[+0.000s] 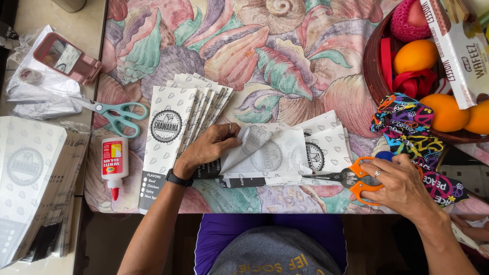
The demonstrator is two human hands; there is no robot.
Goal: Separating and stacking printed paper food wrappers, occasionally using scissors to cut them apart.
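My left hand (211, 147), with a black band on the wrist, pinches and lifts the edge of a white printed paper sheet (270, 153) on the table. My right hand (400, 186) grips orange-handled scissors (351, 178), whose blades point left along the sheet's lower edge. More printed sheets (326, 142) lie under and right of it. A fanned stack of white paper bags (178, 127) lies just left of my left hand.
Teal scissors (114, 114) and a white glue bottle (114, 163) lie at the left. A tall pile of bags (30, 188) fills the far left. A fruit basket (374, 71), a box and colourful cloth (407, 130) sit right. A pink mirror (66, 58) lies upper left.
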